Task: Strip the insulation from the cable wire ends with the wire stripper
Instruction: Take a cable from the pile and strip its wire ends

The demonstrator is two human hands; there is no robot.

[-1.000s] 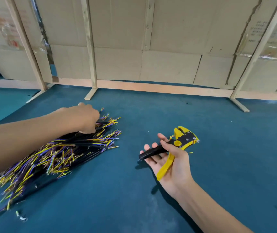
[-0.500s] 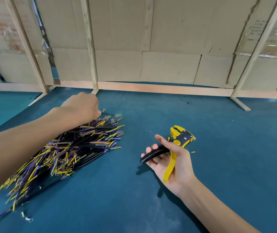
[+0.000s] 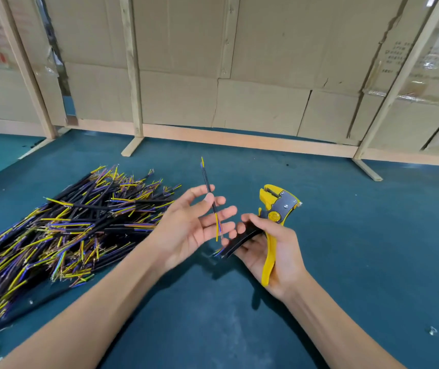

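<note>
My left hand [image 3: 197, 225] is raised over the blue table, palm up, pinching one short black cable piece [image 3: 207, 183] between thumb and forefinger. The piece stands almost upright, with yellow and purple wire ends showing at its top and bottom. Just to its right, my right hand [image 3: 271, 251] grips the yellow and black wire stripper [image 3: 274, 217] by its handles, jaws pointing up and away. The cable's lower end hangs close to the stripper's black handle. A large pile of similar cable pieces [image 3: 66, 227] lies at the left.
The blue table mat [image 3: 359, 249] spreads to the right and front. A cardboard wall on a wooden frame [image 3: 213, 137] closes the back edge, with wooden feet on the mat. Small bits of debris [image 3: 432, 330] lie near the right front.
My left hand has lifted off the pile with one cable piece and come right, beside the stripper. My right hand has closed more around the stripper's handles.
</note>
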